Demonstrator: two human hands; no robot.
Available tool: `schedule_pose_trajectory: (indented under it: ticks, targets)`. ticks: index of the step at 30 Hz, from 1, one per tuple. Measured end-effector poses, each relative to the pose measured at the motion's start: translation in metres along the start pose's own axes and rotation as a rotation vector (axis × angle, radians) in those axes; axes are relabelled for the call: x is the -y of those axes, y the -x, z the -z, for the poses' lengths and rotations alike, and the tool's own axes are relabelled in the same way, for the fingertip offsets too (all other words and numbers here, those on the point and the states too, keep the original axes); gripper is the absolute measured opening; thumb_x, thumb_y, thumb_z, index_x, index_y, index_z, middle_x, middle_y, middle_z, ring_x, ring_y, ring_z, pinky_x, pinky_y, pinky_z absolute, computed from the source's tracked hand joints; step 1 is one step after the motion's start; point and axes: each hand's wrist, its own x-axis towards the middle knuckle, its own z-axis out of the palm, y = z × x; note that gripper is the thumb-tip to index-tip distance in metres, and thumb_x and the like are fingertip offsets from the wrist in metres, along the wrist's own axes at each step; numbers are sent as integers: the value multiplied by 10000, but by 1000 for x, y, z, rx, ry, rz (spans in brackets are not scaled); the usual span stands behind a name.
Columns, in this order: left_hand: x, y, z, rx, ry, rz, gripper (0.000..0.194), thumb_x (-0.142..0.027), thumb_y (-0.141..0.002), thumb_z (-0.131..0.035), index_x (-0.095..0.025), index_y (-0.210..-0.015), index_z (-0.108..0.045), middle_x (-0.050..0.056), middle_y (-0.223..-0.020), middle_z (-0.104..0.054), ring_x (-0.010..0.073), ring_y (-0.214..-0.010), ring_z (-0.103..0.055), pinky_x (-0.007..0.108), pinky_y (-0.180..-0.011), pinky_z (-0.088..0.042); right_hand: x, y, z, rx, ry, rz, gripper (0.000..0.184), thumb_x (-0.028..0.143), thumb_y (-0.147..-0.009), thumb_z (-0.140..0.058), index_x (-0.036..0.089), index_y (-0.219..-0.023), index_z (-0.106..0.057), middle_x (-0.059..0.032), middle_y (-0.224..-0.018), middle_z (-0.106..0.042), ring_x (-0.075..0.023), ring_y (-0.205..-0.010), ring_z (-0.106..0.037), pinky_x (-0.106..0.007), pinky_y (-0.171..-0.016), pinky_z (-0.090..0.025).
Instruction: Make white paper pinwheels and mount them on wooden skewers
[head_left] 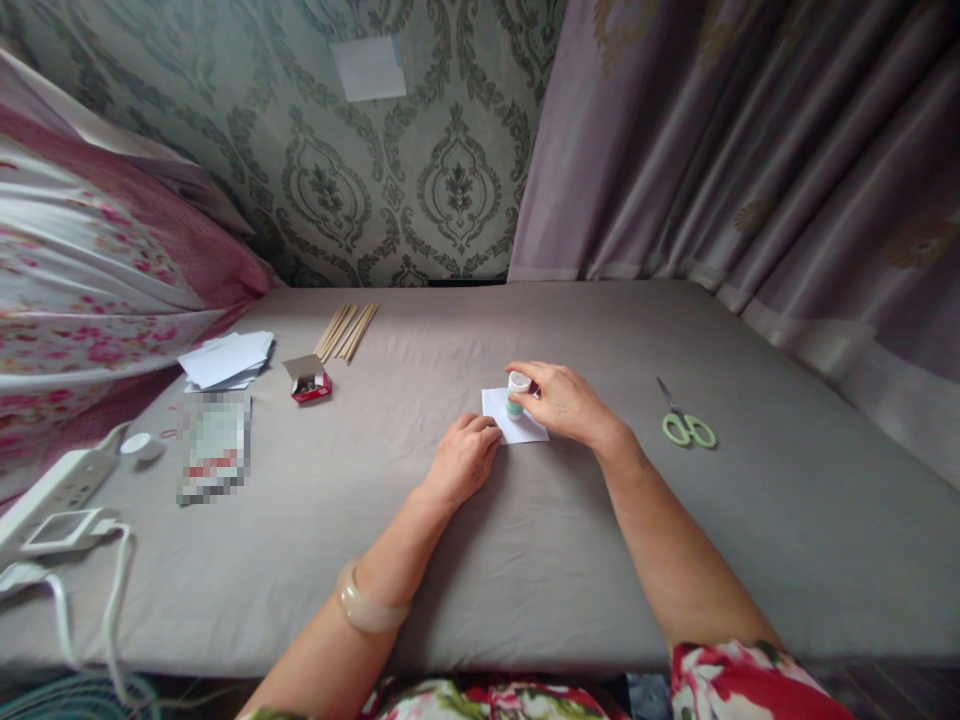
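Observation:
My right hand (562,400) has its thumb and fingers around a short white tube with a green band, which looks like a glue stick (517,383). The tube stands nearly upright, its lower end over a small sheet of white paper (525,430) lying on the grey cloth. At the left edge of that paper, my left hand (465,455) rests with bent fingers, the tips pressing the sheet down. Part of the paper is hidden behind the tube and the fingers.
Green-handled scissors (688,428) lie to the right. On the left are wooden sticks (346,332), an open red box (309,385), stacked white papers (227,360), a blurred packet (215,447), a white round object (141,448) and a power strip (64,495) with cables.

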Motion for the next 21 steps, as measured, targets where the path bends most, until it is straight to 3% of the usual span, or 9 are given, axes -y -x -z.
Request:
schedule_pose_trajectory:
  ticks: [7,16,21]
  targets:
    - [2,0,-2,-7,-7,-12,236,-170,-914,-432,-172,-947,-666,67,-1025,-672,211,-969,-558,337,-902,-476,17,0,0,-45,139,-121,221,343,-861,-572,193,-998,-659,-95,-970,-703,-237,-892,-634,-285,-716,-419]
    - [-1,1,0,-11,-8,-6,252,-176,-917,-427,-183,-945,-677,65,-1018,-677,207,-967,-568,333,-902,-479,1,3,2,51,-4,20,387,235,-846,-581,221,-1233,-596,-65,-1157,-665,-213,-1037,-583,-312,-906,-425]
    - [-3,0,2,12,-11,11,264,-168,-917,-422,-169,-942,-685,71,-1020,-677,209,-967,-566,331,-901,-479,-8,2,-3,57,-34,58,415,217,-843,-556,227,-1257,-584,-56,-1196,-654,-216,-1038,-583,-325,-916,-432]
